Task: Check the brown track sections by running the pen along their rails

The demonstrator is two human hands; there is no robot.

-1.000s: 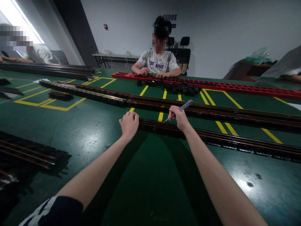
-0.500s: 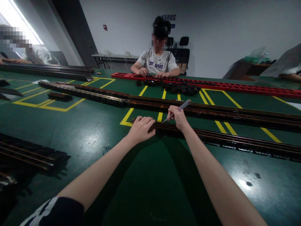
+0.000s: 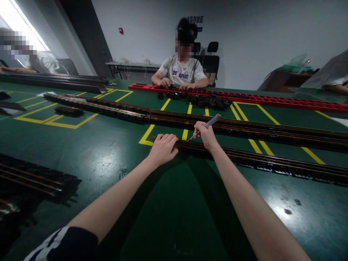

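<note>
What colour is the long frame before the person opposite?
The frame is red; head view shows it.

Lettering on a wall and a shirt

On the pale wall we read dark characters, 成品存放区, the first partly covered by the co-worker. Across that person's shirt we make out purple letters, seemingly "ZE LOUS", with a gap mid-word. We cannot read the small blue plate below the characters.

Near dark strip partly under left hand, right end cut off; thin-shafted tool: tip contact unclear.
</note>
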